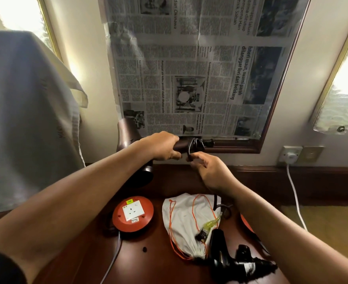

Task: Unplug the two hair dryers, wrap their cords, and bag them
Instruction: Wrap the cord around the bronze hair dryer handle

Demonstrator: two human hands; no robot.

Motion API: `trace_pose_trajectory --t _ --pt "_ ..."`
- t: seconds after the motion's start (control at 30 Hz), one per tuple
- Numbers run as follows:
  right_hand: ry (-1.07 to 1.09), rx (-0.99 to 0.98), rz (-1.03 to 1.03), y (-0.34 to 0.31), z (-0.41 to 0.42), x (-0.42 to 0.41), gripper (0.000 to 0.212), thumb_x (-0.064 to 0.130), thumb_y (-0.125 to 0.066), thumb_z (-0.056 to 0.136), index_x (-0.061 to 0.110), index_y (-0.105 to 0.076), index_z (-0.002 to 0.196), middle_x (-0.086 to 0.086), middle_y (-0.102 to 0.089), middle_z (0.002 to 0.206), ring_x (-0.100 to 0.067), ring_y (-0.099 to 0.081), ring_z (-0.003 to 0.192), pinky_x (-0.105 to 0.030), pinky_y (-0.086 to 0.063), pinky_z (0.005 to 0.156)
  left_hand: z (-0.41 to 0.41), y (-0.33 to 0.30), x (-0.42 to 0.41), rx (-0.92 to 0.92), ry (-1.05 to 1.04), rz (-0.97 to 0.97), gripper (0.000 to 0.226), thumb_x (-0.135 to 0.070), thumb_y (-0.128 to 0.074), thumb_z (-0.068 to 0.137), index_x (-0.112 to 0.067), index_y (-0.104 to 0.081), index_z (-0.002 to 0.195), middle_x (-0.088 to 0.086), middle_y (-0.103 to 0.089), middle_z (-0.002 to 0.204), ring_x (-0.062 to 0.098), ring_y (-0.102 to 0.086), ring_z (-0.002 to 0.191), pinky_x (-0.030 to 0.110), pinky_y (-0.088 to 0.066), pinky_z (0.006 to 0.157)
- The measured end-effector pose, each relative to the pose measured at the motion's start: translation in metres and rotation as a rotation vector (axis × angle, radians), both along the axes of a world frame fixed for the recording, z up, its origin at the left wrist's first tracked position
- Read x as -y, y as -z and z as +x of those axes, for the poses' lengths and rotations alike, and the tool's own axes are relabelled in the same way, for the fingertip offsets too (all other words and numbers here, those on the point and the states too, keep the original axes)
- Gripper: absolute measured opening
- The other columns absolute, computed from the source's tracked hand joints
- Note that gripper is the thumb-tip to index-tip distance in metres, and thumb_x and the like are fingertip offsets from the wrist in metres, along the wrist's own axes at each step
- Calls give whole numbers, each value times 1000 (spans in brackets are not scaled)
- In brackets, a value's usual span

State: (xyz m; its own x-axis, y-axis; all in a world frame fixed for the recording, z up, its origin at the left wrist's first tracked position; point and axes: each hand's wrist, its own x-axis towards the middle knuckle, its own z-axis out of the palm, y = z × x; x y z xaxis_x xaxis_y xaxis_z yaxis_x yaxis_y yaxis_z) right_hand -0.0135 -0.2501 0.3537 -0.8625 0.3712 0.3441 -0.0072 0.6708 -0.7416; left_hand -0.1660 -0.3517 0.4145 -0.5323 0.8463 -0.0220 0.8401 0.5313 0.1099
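My left hand (162, 146) grips the handle of a brown hair dryer (128, 140), held up above the wooden table (169, 269) with its barrel pointing down at the left. My right hand (207, 171) pinches the dryer's dark cord (191, 147), which loops around the handle. A second, black hair dryer (220, 253) lies on the table at the lower right, its cord bunched beside it. A white drawstring bag (187, 218) with orange strings lies flat between the two.
A round orange extension socket (133, 214) with a white cable sits on the table at the left. A wall socket (290, 156) with a white plug and cable is at the right. A newspaper-covered mirror (199, 68) hangs ahead; cloth (25, 119) drapes at the left.
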Motion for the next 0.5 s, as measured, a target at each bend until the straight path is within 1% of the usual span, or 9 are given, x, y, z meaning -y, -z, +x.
trace_pose_trajectory --t 0.03,0.07,0.1,0.13,0.17,0.27,0.37,0.43,0.5 --pt "-31 -1 -153 2 1 3 13 14 -53 96 15 -65 100 9 -61 72 1 -53 59 -11 -39 51 1 -1 0 12 10 14 29 -41 -65 86 -18 -53 99 2 -56 89 23 -58 83 33 -46 72" --pt "-59 0 -319 4 2 5 14 18 -51 97 14 -63 91 7 -52 58 -2 -44 45 -15 -34 41 1 -3 -1 24 22 33 27 -39 -66 86 -19 -53 97 1 -57 88 22 -58 81 32 -44 71" --pt "-82 7 -471 6 4 6 21 22 -48 99 11 -59 84 4 -43 50 -5 -35 38 -17 -27 36 1 -5 0 35 31 53 25 -38 -66 86 -20 -53 97 1 -57 87 21 -57 81 31 -43 70" --pt "-103 16 -581 7 6 6 28 26 -46 100 10 -54 79 3 -34 46 -6 -28 35 -15 -22 35 1 -8 0 42 40 69 24 -37 -67 85 -20 -54 96 1 -58 87 20 -57 80 31 -42 69" --pt "-118 28 -649 8 7 5 32 29 -44 100 9 -51 76 4 -29 45 -6 -23 34 -14 -19 35 1 -10 0 43 49 75 23 -36 -67 85 -21 -54 96 0 -58 86 19 -57 80 30 -41 68" --pt "-163 53 -716 12 9 -1 36 34 -43 99 10 -49 73 4 -23 49 -6 -19 38 -15 -16 37 -1 -14 3 38 75 67 23 -35 -68 84 -20 -54 93 0 -58 84 19 -57 80 29 -38 66" --pt "-215 50 -801 16 9 -11 31 26 -40 101 9 -52 79 4 -24 51 -6 -20 40 -16 -20 36 -3 -17 8 64 95 90 21 -35 -69 84 -21 -53 88 0 -59 81 20 -58 78 29 -40 65" --pt "-227 63 -850 18 9 -17 27 20 -39 101 10 -56 83 4 -28 53 -7 -23 42 -17 -24 37 -4 -20 11 78 108 109 21 -35 -69 84 -20 -56 88 1 -60 82 20 -59 78 29 -41 65" --pt "-238 69 -860 20 7 -24 23 15 -39 101 9 -58 89 4 -29 55 -7 -27 45 -18 -26 39 -4 -22 13 87 125 115 18 -34 -69 84 -22 -55 84 -1 -59 79 19 -58 76 28 -41 64"
